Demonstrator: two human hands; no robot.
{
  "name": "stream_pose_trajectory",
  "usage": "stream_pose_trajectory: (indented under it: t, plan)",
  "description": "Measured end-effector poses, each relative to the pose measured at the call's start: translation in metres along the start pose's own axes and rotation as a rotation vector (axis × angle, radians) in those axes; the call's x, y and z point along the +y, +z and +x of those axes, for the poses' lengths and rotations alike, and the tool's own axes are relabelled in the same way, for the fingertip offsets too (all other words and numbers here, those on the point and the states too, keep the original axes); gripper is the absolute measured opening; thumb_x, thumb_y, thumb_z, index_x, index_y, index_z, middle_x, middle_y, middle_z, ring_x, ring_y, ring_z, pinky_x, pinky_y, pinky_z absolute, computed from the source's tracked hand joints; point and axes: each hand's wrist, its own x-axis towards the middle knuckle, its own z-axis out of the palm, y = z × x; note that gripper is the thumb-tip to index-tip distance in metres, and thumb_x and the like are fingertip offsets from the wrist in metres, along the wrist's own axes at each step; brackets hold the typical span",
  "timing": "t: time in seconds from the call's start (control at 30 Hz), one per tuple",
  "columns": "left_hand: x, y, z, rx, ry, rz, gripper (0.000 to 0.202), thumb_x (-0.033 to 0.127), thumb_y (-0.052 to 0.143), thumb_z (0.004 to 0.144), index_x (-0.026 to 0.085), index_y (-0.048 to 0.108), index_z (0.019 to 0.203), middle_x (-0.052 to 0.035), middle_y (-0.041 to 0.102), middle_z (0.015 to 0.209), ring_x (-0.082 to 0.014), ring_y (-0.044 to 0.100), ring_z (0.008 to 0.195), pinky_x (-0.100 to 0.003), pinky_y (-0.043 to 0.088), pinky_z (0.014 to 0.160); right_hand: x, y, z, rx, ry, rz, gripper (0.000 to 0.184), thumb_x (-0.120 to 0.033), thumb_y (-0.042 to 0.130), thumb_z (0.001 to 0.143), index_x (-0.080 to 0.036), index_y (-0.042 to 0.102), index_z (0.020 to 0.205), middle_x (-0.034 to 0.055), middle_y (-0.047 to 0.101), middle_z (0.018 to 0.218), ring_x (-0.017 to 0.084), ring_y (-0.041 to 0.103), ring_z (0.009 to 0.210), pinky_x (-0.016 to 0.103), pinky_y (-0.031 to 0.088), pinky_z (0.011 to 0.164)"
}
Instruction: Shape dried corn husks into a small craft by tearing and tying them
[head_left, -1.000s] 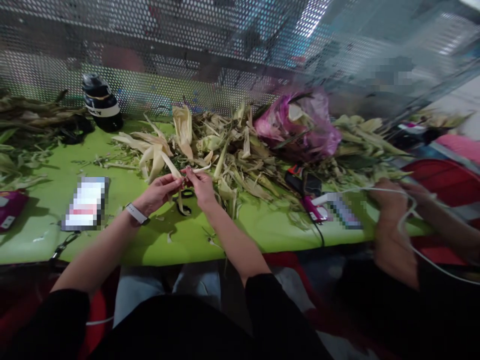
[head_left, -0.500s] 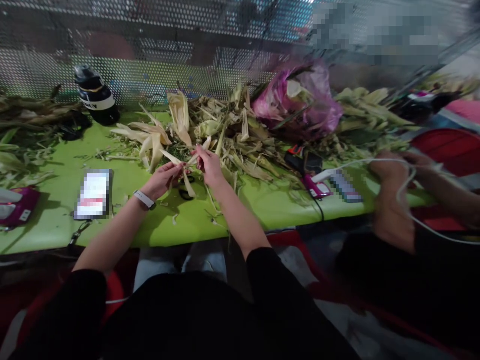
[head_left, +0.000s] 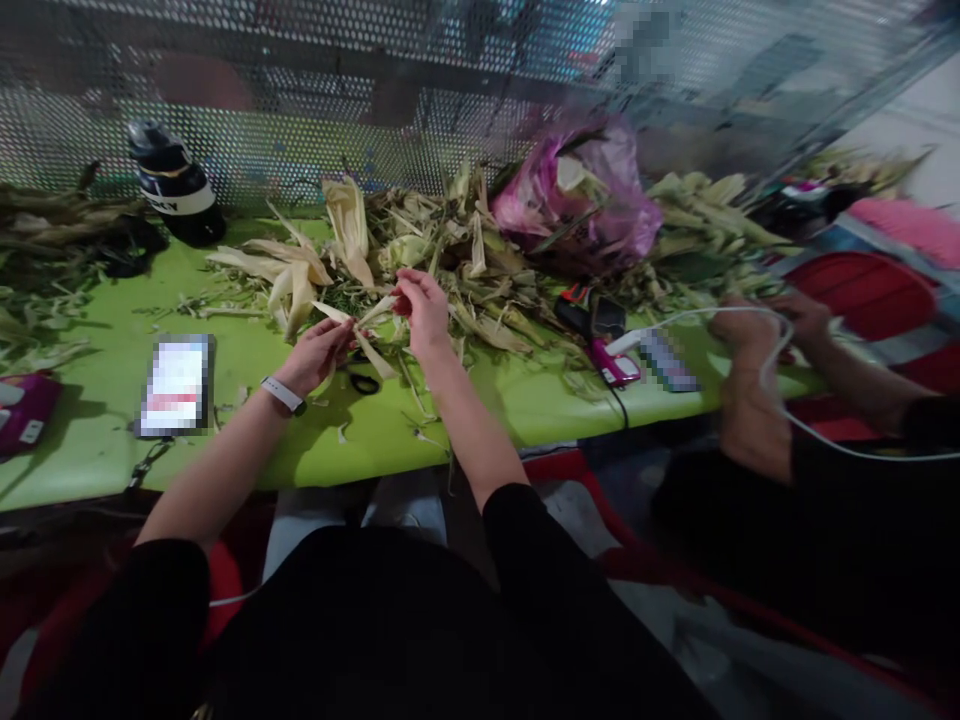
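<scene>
Between my hands, above the green tabletop, is a pale corn husk (head_left: 375,355) with strips crossing one another. My left hand (head_left: 322,352), with a white band at its wrist, pinches the husk where the strips cross. My right hand (head_left: 424,310) has its fingers closed on the end of a strip pointing up and right. Just below my fingers lie black scissors (head_left: 365,383), partly covered by the husk. Behind my hands spreads a heap of dry husks (head_left: 349,235) and shreds.
A dark bottle (head_left: 176,185) stands back left; a phone (head_left: 176,385) lies nearer. A pink plastic bag (head_left: 577,195) sits among husks at back right. Another phone (head_left: 669,360) and a white cable (head_left: 772,370) are by a co-worker's hands (head_left: 750,325). A perforated metal panel (head_left: 300,110) borders the back.
My right hand has moved slightly away from the left, and the strip between them looks more stretched out. The whole view has shifted a little as my head turned.
</scene>
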Motion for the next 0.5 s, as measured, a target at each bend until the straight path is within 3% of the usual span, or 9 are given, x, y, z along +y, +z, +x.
stream_pose_trajectory:
  t: [0.13, 0.3, 0.4, 0.5]
  plan:
    - [0.005, 0.004, -0.003, 0.014, 0.006, -0.058, 0.012, 0.022, 0.072, 0.080, 0.015, 0.068, 0.088, -0.0021, 0.069, 0.076, -0.0084, 0.062, 0.061, -0.016, 0.043, 0.048, -0.019, 0.006, -0.020, -0.344, -0.036, -0.260, 0.023, -0.043, 0.065, 0.081, -0.020, 0.064, 0.088, -0.0021, 0.062, 0.067, 0.009, 0.054, 0.057, 0.023, 0.045, 0.055]
    - [0.002, 0.009, -0.006, -0.017, 0.083, -0.109, 0.014, 0.022, 0.071, 0.079, 0.015, 0.065, 0.090, -0.0015, 0.069, 0.080, -0.0104, 0.064, 0.070, -0.020, 0.050, 0.063, -0.021, 0.007, -0.057, -0.545, -0.310, -0.719, 0.032, -0.046, 0.058, 0.087, -0.017, 0.065, 0.077, 0.0019, 0.064, 0.072, 0.013, 0.054, 0.064, 0.027, 0.040, 0.064]
    - [-0.002, 0.012, -0.009, -0.052, 0.073, -0.127, 0.021, 0.024, 0.071, 0.080, 0.017, 0.064, 0.098, -0.0038, 0.071, 0.086, -0.0137, 0.066, 0.077, -0.026, 0.053, 0.073, -0.006, 0.010, -0.071, -0.530, -0.409, -0.951, 0.039, -0.053, 0.058, 0.086, -0.017, 0.063, 0.073, 0.0054, 0.064, 0.074, 0.016, 0.055, 0.071, 0.029, 0.038, 0.068]
    - [-0.002, 0.015, -0.011, -0.040, 0.075, -0.101, 0.027, 0.025, 0.070, 0.080, 0.019, 0.064, 0.106, -0.0039, 0.072, 0.090, -0.0149, 0.067, 0.082, -0.027, 0.053, 0.075, 0.009, 0.012, -0.075, -0.525, -0.430, -0.990, 0.038, -0.053, 0.055, 0.088, -0.018, 0.064, 0.077, 0.0070, 0.065, 0.077, 0.018, 0.056, 0.073, 0.030, 0.038, 0.069]
